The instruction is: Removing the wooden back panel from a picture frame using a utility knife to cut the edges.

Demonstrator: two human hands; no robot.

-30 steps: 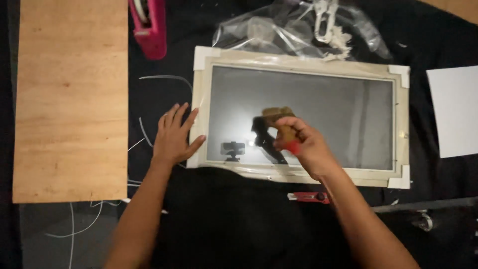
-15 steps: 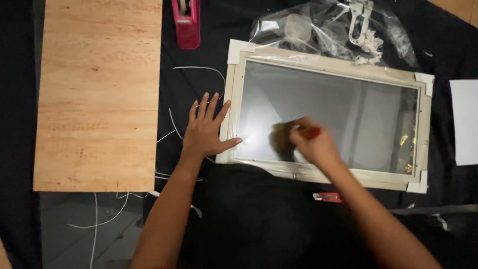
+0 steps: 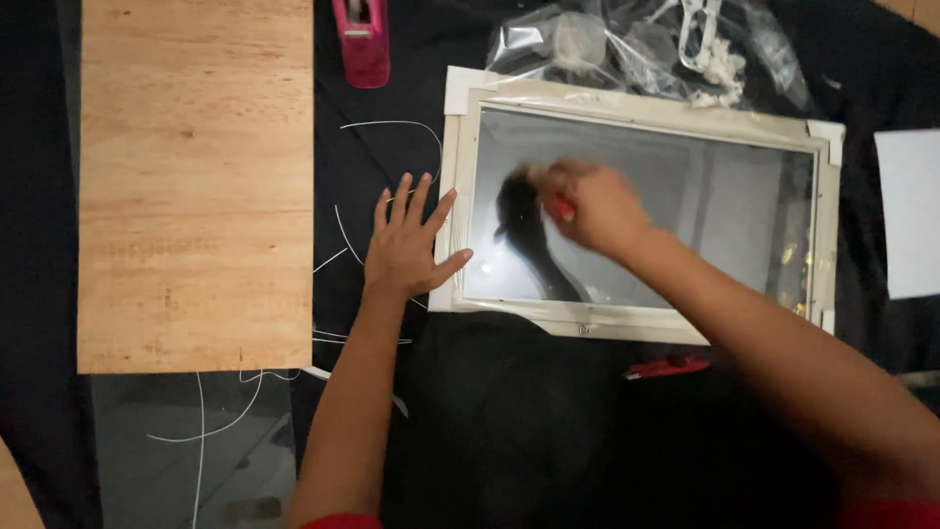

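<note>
Landmark: framed glass panel [image 3: 641,211], lying flat on the black cloth [image 3: 529,431] in front of me.
Panel handling: I judge it stiff, fragile and slick on the pane; the pale taped frame looks like the safe place to hold, along the edges or corners, never the glass.
Left hand [image 3: 411,245]: fingers spread, palm down, pressed flat on the cloth at the panel's left edge, thumb touching the frame.
Right hand [image 3: 592,206]: closed around a small red-tipped tool [image 3: 560,208] over the left half of the pane; blurred, tool kind unclear.
Clear plastic bag [image 3: 636,44]: crumpled, just beyond the panel's far edge.
Pink tape dispenser [image 3: 362,39]: beyond the panel's far-left corner.
Wooden board [image 3: 196,181]: well left of the panel.
White sheet [image 3: 911,211]: right of the panel; blank.
Red cutter [image 3: 666,367]: just below the panel's near edge.
</note>
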